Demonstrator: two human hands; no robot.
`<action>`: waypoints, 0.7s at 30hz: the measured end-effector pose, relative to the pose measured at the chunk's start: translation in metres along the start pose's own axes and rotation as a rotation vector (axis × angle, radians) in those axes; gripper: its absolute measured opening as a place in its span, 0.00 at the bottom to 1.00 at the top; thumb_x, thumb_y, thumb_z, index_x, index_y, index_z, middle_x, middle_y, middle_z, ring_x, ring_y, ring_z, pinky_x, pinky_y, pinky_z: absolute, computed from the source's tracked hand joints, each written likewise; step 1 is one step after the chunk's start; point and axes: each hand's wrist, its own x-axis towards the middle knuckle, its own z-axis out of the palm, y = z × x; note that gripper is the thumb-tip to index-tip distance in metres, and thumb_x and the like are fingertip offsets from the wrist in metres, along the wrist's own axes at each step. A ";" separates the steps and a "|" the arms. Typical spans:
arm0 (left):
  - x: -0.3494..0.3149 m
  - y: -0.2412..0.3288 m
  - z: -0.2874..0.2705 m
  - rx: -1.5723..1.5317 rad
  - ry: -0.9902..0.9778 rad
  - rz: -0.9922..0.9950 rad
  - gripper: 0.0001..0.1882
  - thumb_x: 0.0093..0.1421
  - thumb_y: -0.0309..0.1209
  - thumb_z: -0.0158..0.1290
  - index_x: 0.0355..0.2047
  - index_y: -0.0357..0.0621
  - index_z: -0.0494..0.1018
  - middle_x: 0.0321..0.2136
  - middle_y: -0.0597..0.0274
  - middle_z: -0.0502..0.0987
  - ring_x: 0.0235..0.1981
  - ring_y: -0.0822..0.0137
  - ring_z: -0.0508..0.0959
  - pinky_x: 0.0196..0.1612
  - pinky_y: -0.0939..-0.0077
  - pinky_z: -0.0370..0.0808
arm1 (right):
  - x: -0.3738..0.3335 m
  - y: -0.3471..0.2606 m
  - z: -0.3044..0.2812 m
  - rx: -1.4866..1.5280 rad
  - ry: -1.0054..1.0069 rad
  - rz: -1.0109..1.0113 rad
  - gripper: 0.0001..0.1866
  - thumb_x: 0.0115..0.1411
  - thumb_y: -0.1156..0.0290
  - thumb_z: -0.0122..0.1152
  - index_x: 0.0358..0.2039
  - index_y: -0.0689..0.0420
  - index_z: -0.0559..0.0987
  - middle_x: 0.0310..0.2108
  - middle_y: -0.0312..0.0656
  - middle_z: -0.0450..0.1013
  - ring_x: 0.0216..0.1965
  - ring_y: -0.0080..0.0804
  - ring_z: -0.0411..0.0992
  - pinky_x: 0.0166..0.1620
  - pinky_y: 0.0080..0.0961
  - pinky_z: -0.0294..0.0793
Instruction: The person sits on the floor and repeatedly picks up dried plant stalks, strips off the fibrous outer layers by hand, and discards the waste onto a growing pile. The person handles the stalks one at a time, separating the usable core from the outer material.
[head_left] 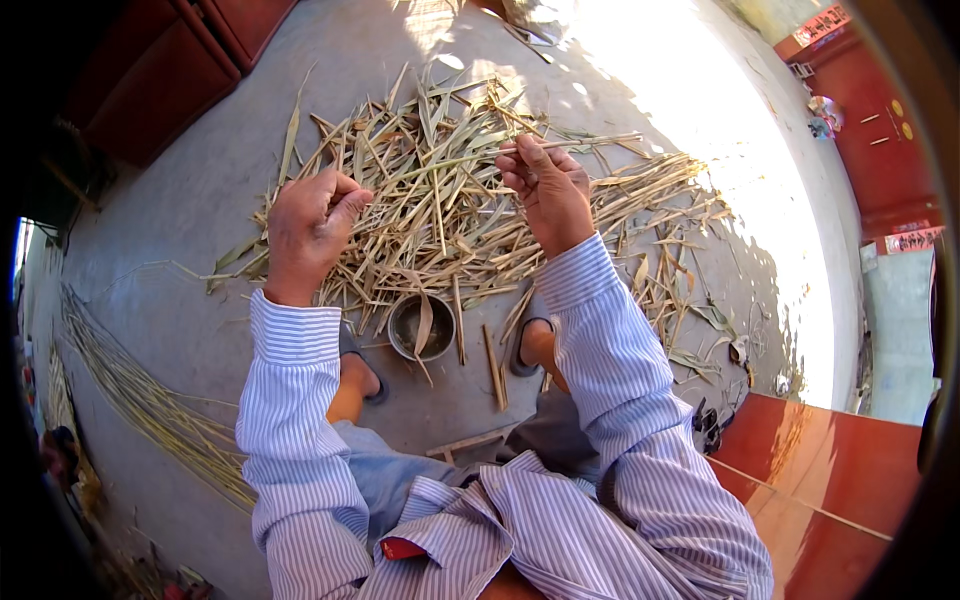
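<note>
My right hand is closed in a pinch on a thin, pale dry stalk, which sticks out to the right past the fingers. My left hand is curled into a fist, thumb toward the right, and what it holds, if anything, is hidden. Both hands are raised above a wide pile of dry stalks and leaves on the floor. Below the pile, between my feet, a round metal bowl has a dry leaf lying across it.
A bundle of long thin stems lies on the grey floor at the left. Dark red furniture stands at the far left. Glossy red-brown panels are at the lower right. Bright sunlight falls across the floor before a red door.
</note>
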 end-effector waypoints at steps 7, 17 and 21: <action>0.008 -0.034 -0.013 -0.433 0.010 -0.136 0.07 0.58 0.28 0.59 0.28 0.36 0.75 0.22 0.67 0.76 0.25 0.78 0.73 0.30 0.82 0.70 | -0.025 -0.008 0.034 -0.058 -0.169 -0.356 0.14 0.62 0.70 0.60 0.45 0.64 0.76 0.38 0.47 0.79 0.39 0.32 0.79 0.41 0.23 0.80; -0.010 -0.057 -0.031 -0.372 -0.008 -0.169 0.10 0.57 0.29 0.60 0.26 0.36 0.73 0.21 0.67 0.74 0.24 0.77 0.70 0.29 0.81 0.68 | 0.017 -0.070 -0.098 0.356 0.515 -0.420 0.12 0.66 0.65 0.54 0.43 0.60 0.75 0.40 0.42 0.77 0.40 0.26 0.77 0.38 0.17 0.79; -0.008 -0.052 -0.026 -0.386 -0.020 -0.170 0.09 0.57 0.29 0.60 0.27 0.36 0.73 0.21 0.66 0.74 0.24 0.78 0.71 0.29 0.82 0.68 | 0.011 -0.070 -0.105 0.403 0.538 0.016 0.22 0.67 0.61 0.52 0.50 0.67 0.67 0.49 0.49 0.72 0.46 0.33 0.75 0.44 0.22 0.79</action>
